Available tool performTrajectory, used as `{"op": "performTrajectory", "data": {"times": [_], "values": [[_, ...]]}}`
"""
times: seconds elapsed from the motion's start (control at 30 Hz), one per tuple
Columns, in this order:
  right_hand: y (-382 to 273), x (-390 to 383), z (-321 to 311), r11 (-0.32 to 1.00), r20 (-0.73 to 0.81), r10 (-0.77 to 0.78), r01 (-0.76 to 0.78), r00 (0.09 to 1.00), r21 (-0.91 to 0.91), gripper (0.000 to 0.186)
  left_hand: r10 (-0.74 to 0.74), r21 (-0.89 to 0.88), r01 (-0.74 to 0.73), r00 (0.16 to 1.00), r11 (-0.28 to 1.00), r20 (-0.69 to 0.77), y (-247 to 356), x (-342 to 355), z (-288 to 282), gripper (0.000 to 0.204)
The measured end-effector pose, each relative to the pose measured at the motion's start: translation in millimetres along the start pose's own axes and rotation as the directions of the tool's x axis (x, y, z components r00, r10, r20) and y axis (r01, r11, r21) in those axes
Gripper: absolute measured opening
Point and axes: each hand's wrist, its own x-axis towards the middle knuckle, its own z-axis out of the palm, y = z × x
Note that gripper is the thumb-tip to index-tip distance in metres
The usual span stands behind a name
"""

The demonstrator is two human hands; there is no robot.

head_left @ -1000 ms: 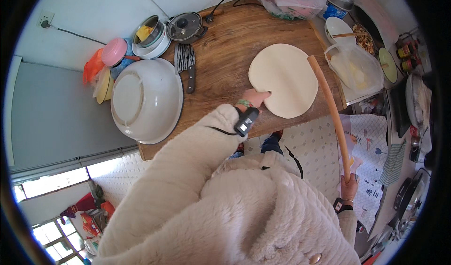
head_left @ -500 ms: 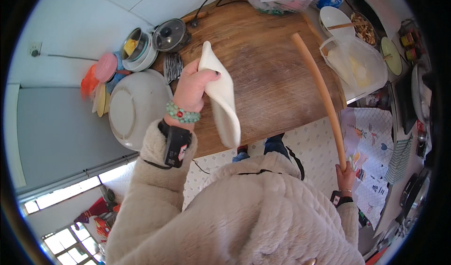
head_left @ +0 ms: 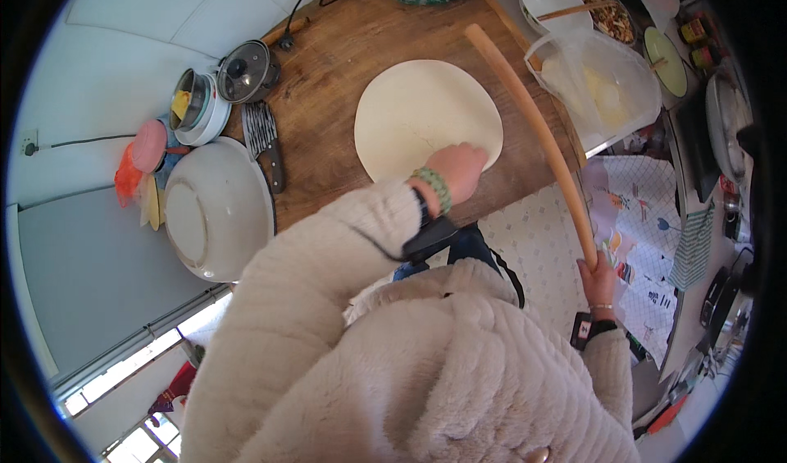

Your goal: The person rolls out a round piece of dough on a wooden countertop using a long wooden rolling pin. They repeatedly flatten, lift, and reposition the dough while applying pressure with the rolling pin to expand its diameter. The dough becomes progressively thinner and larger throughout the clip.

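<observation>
A round, pale sheet of dough [head_left: 410, 106] lies flat on the wooden board [head_left: 316, 69]. My left hand [head_left: 455, 172] rests at its lower right edge, fingers curled onto the dough, the tips mostly hidden. My right hand [head_left: 598, 274], low on the right, grips the lower end of a long wooden rolling pin [head_left: 533, 118], which slants up past the right side of the dough, its top over the board.
At the left are an upturned white basin [head_left: 209, 209], a cleaver [head_left: 266, 147], a lidded pan [head_left: 246, 73] and stacked bowls [head_left: 205, 114]. At the right are a white bowl [head_left: 553, 0], a dish of food [head_left: 611, 16] and a translucent bag [head_left: 615, 86].
The dough, lifted and folded in my left hand half a second ago, now lies flat again, with that hand at its lower right. The rolling pin has shifted slightly up and left.
</observation>
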Motion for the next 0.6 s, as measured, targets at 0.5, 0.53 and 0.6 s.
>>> {"op": "performTrajectory", "data": {"times": [0.5, 0.53, 0.6], "values": [[-179.5, 154.4, 0.8, 0.815, 0.098, -0.532, 0.540, 0.841, -0.208, 0.039, -0.146, 0.211, 0.345, 0.768, 0.914, -0.624, -84.1, -138.5, -52.2, 0.081], [-181.6, 156.8, 0.0, 0.805, 0.126, -0.538, 0.552, 0.834, -0.218, 0.039, -0.086, 0.239, 0.316, 0.748, 0.918, -0.659, -87.0, -138.7, -52.2, 0.082], [-174.1, 154.5, -0.5, 0.770, 0.174, -0.569, 0.595, 0.803, -0.228, 0.040, -0.055, 0.261, 0.310, 0.732, 0.914, -0.679, -91.3, -141.6, -49.6, 0.084]]}}
